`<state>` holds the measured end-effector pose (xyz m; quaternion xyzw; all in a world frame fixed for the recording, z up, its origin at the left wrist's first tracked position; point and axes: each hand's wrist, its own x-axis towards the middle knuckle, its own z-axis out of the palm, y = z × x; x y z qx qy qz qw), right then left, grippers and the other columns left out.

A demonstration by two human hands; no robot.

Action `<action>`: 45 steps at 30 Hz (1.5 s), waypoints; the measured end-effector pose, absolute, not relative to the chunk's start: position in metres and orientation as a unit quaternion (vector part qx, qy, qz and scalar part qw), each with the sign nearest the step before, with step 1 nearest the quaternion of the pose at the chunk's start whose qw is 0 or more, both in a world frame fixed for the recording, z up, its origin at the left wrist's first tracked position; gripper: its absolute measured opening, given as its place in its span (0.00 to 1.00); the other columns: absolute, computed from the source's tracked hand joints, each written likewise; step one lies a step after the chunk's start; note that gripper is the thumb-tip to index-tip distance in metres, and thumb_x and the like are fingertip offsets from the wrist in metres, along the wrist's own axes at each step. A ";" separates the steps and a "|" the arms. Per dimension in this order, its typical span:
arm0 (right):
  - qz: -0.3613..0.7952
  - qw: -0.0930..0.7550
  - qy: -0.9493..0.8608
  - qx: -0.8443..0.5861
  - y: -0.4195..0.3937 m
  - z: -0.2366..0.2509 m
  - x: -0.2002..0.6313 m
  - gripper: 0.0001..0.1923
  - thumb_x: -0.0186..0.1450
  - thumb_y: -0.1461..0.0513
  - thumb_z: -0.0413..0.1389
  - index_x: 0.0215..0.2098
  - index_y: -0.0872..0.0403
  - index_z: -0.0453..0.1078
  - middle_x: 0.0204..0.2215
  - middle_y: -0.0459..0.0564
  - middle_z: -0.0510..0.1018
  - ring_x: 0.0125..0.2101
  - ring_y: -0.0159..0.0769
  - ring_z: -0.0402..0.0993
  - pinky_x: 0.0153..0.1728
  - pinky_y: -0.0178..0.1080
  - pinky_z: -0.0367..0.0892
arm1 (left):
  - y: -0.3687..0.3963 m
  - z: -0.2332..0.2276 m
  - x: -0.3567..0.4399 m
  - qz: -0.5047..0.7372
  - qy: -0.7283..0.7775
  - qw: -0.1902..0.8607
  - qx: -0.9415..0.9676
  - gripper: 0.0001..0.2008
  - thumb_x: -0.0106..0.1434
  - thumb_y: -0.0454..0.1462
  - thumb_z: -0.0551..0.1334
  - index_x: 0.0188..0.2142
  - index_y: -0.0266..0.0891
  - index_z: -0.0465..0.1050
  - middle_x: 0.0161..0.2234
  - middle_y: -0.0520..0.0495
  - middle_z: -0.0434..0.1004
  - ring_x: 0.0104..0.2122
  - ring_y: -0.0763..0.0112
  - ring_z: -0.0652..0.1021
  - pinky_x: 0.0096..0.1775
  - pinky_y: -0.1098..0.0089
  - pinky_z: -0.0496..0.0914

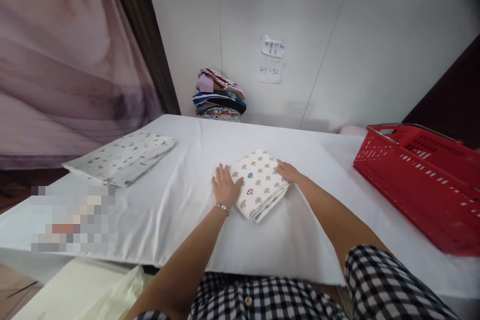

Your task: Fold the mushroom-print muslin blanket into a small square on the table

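While both hands lie flat | left hand [225, 186], right hand [287, 171] | on folded cloth [259, 185]

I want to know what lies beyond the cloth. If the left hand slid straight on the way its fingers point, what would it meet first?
The left hand points away toward the wall. Past the folded cloth edge it touches, only bare table shows, then probably the stack of clothes by the wall; depth is unclear.
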<state>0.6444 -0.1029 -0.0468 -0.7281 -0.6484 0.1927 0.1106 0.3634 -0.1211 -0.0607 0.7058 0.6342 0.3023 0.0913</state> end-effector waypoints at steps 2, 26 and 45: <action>0.184 0.118 -0.632 -0.744 -0.117 -0.049 0.650 0.31 0.65 0.52 0.46 0.63 0.56 0.54 0.57 0.56 0.66 0.56 0.46 0.61 0.53 0.41 0.57 | -0.132 -0.067 0.360 0.353 0.662 0.150 0.644 0.38 0.57 0.49 0.59 0.61 0.33 0.49 0.64 0.29 0.45 0.63 0.47 0.52 0.57 0.46 0.55; 0.441 0.494 -0.406 -0.630 -0.215 -0.083 0.572 0.24 0.59 0.58 0.53 0.53 0.59 0.66 0.33 0.52 0.78 0.29 0.36 0.74 0.30 0.39 0.72 | -0.130 -0.032 0.302 0.138 0.675 0.100 0.718 0.33 0.60 0.54 0.51 0.60 0.40 0.55 0.58 0.38 0.62 0.53 0.49 0.68 0.49 0.53 0.64; 0.402 0.540 -0.382 -0.633 -0.208 -0.075 0.570 0.17 0.55 0.59 0.53 0.42 0.58 0.70 0.27 0.48 0.77 0.19 0.27 0.68 0.14 0.28 0.59 | -0.177 -0.032 0.346 0.286 0.455 0.024 0.843 0.22 0.62 0.49 0.56 0.51 0.39 0.68 0.52 0.43 0.71 0.53 0.59 0.68 0.56 0.58 0.58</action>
